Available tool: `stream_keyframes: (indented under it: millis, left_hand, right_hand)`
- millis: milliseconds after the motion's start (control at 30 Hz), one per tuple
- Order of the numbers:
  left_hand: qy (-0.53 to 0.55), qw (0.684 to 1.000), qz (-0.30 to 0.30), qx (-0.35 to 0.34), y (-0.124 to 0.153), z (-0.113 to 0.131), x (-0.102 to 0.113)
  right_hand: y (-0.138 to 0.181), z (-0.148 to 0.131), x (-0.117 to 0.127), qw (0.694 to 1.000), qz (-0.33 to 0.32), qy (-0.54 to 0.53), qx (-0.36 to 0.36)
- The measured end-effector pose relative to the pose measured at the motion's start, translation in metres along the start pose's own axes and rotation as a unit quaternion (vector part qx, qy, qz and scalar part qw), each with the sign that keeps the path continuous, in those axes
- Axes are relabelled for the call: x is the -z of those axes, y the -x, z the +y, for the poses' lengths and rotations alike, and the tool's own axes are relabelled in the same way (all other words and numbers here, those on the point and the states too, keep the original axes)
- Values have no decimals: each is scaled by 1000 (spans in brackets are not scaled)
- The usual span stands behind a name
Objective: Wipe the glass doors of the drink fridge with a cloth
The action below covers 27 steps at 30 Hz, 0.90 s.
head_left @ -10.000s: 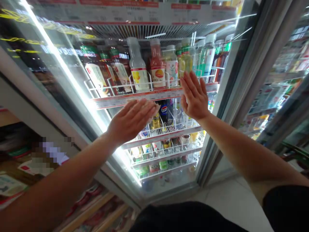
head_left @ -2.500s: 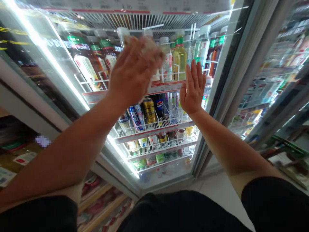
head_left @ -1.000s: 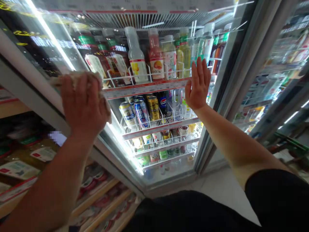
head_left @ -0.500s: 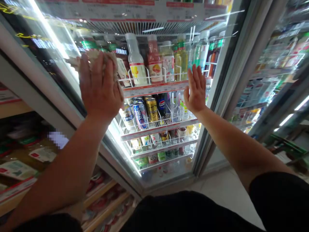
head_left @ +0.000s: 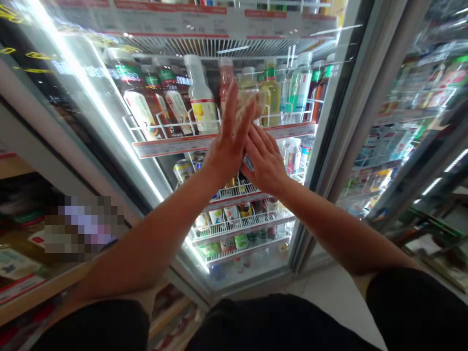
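My left hand (head_left: 226, 151) is in front of the glass door of a lit drinks fridge, its fingers stretched upward over a crumpled beige cloth (head_left: 256, 103). The cloth shows behind and to the right of those fingers, slightly blurred. Close against it on the right is my right hand (head_left: 266, 163), fingers straight and side by side, with the tips near the cloth's lower edge. The two hands overlap in view, so I cannot tell whether the right one grips the cloth. Behind the glass stand a clear bottle with a yellow-fruit label (head_left: 203, 109) and a yellow drink bottle (head_left: 271, 92).
Wire shelves (head_left: 237, 229) inside the fridge hold several bottles and cans. A grey door frame (head_left: 338, 112) runs down the right side, with another glass-fronted fridge (head_left: 405, 122) beyond. Wooden shelves with goods (head_left: 47, 287) stand at the lower left. Pale floor (head_left: 329, 302) shows below.
My left hand has moved right with the cloth, from the door's left side to its middle. My right hand has moved left and a little down to meet it.
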<state>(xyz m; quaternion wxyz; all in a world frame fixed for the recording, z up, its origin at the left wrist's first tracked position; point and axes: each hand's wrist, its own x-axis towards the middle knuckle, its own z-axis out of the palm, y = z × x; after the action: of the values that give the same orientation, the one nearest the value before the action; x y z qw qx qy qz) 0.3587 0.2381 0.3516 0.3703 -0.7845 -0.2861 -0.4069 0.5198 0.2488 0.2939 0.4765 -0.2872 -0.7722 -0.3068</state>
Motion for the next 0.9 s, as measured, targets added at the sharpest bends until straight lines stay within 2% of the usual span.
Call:
stream_keyframes:
  millis: [100, 167, 233, 300, 367, 433, 500, 600, 667, 733, 833, 900]
  left_hand:
    - [55, 992, -66, -87, 8, 3, 0]
    - [62, 986, -105, -113, 21, 2, 6]
    - [32, 986, -114, -122, 31, -3, 16]
    - [-25, 991, -87, -101, 36, -13, 27]
    - [-90, 994, -49, -33, 38, -25, 33]
    - [-133, 990, -25, 41, 39, -36, 32]
    - [-153, 985, -18, 78, 40, -41, 27]
    - [-165, 983, -5, 84, 43, -40, 18]
    - [-164, 983, 2, 79, 44, -37, 15]
    - [-163, 983, 5, 79, 44, -35, 15]
    - [-173, 981, 2, 86, 43, -35, 16]
    - [-171, 981, -5, 96, 43, -36, 17]
  right_hand:
    - [8, 8, -10, 1000, 2, 1, -17]
    - [12, 19, -8, 1000, -3, -3, -11]
    - [10, 35, 1, 1000, -1, -12, -4]
    - [1, 55, 11, 1000, 21, -20, -12]
    - [-10, 74, 18, 998, 56, -28, -30]
    - [-14, 86, 18, 995, 83, -43, -32]
    - [-9, 88, 10, 994, 81, -71, -2]
    - [2, 79, -2, 990, 42, -116, 67]
    - [-1, 76, -4, 988, 17, -128, 88]
    - [-15, 81, 0, 991, 23, -113, 68]
    - [-38, 88, 2, 995, 85, -54, 3]
    - [-38, 83, -3, 993, 119, -21, -13]
